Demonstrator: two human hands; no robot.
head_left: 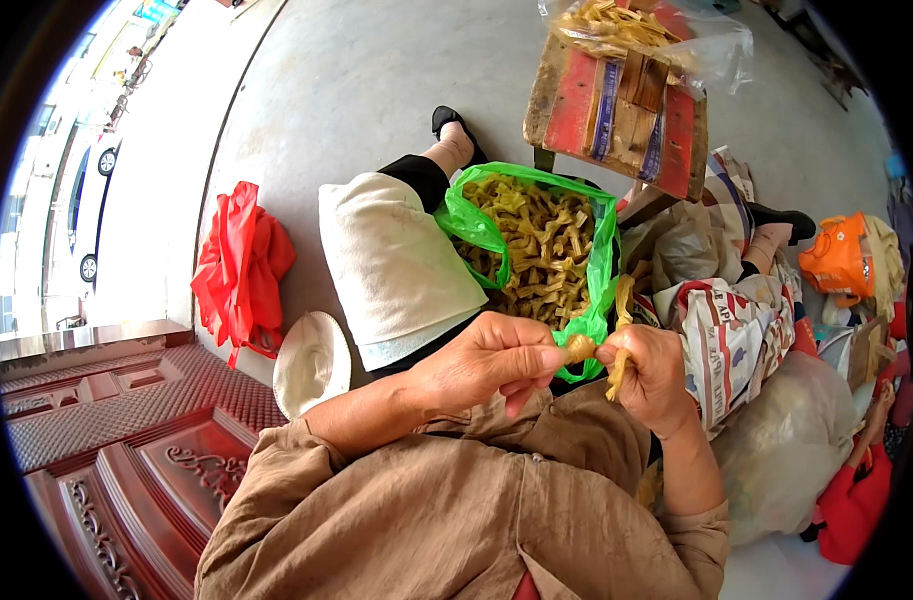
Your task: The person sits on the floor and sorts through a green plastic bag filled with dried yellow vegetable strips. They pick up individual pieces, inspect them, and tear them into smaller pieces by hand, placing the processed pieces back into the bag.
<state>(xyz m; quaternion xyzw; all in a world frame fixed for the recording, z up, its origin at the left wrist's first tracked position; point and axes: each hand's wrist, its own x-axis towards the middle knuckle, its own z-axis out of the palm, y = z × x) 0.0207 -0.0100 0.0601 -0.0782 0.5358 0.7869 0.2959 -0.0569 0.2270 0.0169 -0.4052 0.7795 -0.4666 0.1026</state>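
Above my lap, my left hand pinches one end of a yellowish, soft-looking strip, bunched into a lump at the thumb tip. Close beside it, my right hand is closed around the same strip. One end sticks up above the right fist and another hangs below it. Just beyond the hands, an open green plastic bag holds a heap of brownish-yellow knotted strips. The bag's near edge lies behind my fingers.
Ahead to the right, a worn red wooden stool carries a clear plastic bag with loose strips. A red bag and a pale hat lie to the left. Printed sacks and a person in red are at right.
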